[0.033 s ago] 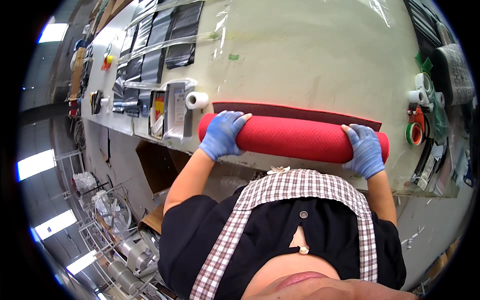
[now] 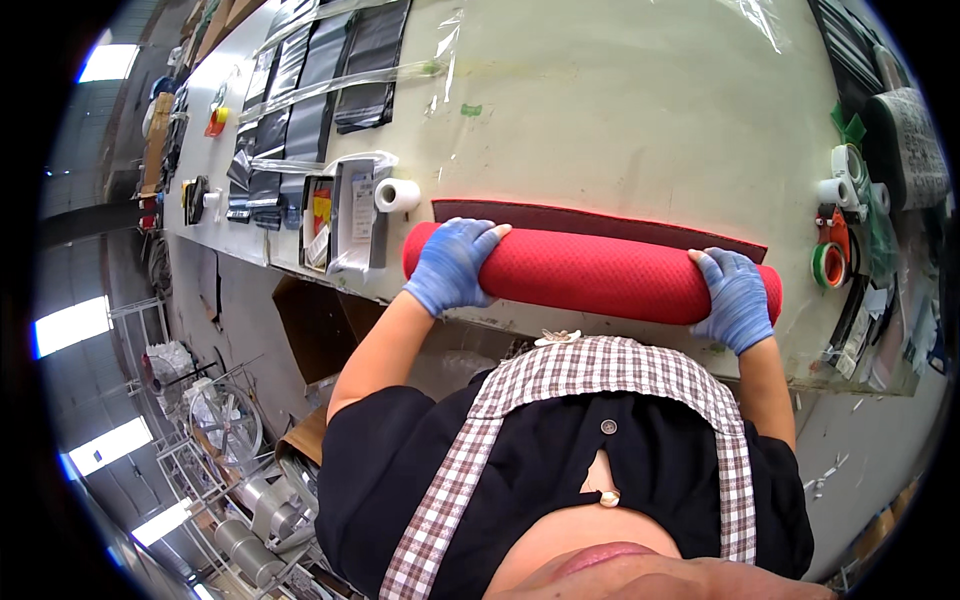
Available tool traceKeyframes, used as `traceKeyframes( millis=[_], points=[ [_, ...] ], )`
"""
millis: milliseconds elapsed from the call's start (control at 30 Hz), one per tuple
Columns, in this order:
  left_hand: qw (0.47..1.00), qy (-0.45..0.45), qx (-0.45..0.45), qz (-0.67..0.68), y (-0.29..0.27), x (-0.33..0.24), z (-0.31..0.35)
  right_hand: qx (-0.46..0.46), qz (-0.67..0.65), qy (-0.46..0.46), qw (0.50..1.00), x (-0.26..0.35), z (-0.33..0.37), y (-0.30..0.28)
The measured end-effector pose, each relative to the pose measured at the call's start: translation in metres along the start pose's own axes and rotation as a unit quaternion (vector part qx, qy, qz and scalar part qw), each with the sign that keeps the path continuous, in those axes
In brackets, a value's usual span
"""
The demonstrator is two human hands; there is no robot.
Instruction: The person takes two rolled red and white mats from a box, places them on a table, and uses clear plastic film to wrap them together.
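Observation:
A red textured mat (image 2: 590,272), rolled into a thick cylinder, lies across the near edge of the table. Its loose end, a dark maroon strip with a red edge, sticks out flat along the far side of the roll. My left hand (image 2: 458,265), in a blue glove with bare fingertips showing, is closed over the roll near its left end. Near the right end, my right hand (image 2: 732,298), gloved alike, wraps over the top. The thumbs point inward along the roll. The underside of the roll is hidden.
Left of the mat stand a white roll (image 2: 398,195) and a grey box (image 2: 358,215). Dark plastic bags (image 2: 365,85) lie beyond, under clear strips. At the right are an orange tape dispenser (image 2: 832,235), a green-and-white tape roll (image 2: 828,266) and a dark wrapped bundle (image 2: 905,150).

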State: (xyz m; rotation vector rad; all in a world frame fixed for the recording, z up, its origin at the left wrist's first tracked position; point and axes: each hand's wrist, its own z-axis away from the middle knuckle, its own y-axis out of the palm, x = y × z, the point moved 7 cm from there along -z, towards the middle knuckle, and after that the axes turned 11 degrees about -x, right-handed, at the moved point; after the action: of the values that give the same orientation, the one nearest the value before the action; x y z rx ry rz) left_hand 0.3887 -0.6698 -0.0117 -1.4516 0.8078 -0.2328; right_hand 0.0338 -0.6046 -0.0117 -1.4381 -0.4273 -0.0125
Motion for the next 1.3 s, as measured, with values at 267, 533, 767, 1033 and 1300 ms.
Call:
traceKeyframes(
  millis=[267,533,767,1033,1300],
  points=[
    [0.990,0.026,0.079,0.113,0.014,-0.060,-0.005,-0.031,-0.059,0.006,0.998,-0.031,0.065,-0.008],
    [0.935,-0.267,-0.145,-0.184,0.036,0.186,-0.079,-0.174,0.076,0.391,0.900,-0.250,0.033,0.010],
    [0.864,-0.438,-0.031,-0.248,0.067,0.250,-0.091,-0.147,0.056,0.517,0.842,-0.291,0.018,0.042],
    [0.767,-0.474,-0.174,0.397,0.042,0.199,-0.080,-0.216,-0.439,0.450,0.747,-0.302,0.057,0.040],
    [0.659,-0.514,-0.107,0.539,0.025,0.168,0.005,-0.237,-0.501,0.453,0.698,-0.264,0.124,0.030]
  ],
)
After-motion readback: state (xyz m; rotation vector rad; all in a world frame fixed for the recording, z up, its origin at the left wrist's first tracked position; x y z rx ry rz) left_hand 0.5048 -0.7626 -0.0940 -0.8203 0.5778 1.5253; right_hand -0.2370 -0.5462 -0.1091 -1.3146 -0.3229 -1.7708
